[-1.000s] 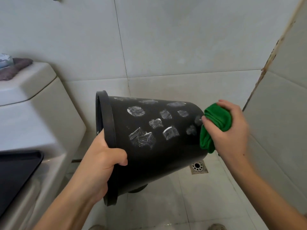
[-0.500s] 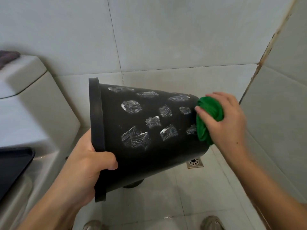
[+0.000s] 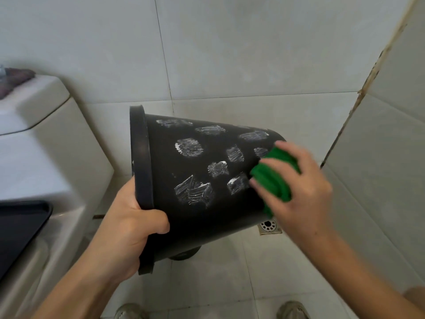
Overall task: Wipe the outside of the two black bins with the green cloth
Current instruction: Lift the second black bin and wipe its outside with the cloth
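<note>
A black bin (image 3: 184, 215) is held on its side in the air, rim to the left and base to the right. Its outer wall carries several white smeared patches. My left hand (image 3: 131, 229) grips the rim at the lower left. My right hand (image 3: 301, 192) holds a bunched green cloth (image 3: 273, 176) pressed against the wall near the base, beside the white patches. Below the bin, a dark round object (image 3: 184, 254) peeks out on the floor; I cannot tell whether it is the second bin.
A white toilet cistern (image 3: 46, 143) stands at the left with a dark cloth (image 3: 13, 79) on its lid. A black tray edge (image 3: 20, 224) shows at lower left. A floor drain (image 3: 269, 226) lies under the bin. Tiled walls close in behind and right. My shoes (image 3: 292, 309) are at the bottom.
My right hand has slid the green cloth from the bin's base end leftward and down onto the side wall. The bin has tilted slightly, still held by its rim.
</note>
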